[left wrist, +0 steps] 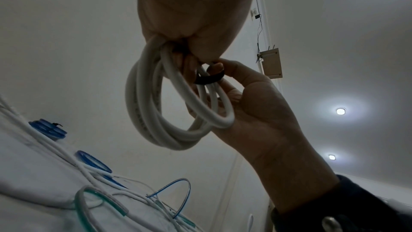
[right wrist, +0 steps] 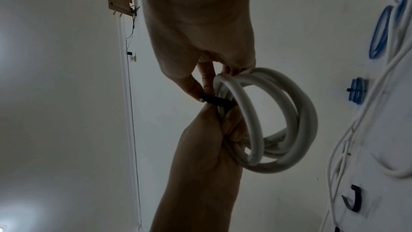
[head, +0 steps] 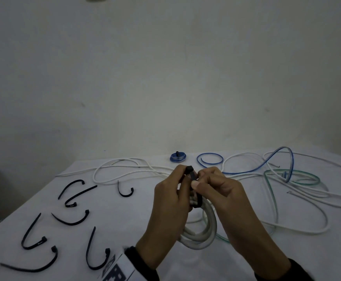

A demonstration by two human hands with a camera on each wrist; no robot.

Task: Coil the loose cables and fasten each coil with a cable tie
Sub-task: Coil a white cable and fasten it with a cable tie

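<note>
Both hands held the white coil (head: 201, 230) off the bench. The left hand (head: 170, 201) clenched its top; the coil hung below that grip. The right hand (head: 219, 191) pinched the tie (head: 195, 186) looped across the strands, its head uppermost, nearer the left fingers.

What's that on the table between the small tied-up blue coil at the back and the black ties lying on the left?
In the head view, loose white cable loops across the tablecloth between the tied blue coil and the spare black ties.

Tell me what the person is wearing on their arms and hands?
Both hands, left hand and right hand, are bare: no gloves. Dark sleeves reach both wrists. The left wrist has a white band with black square markings.
</note>
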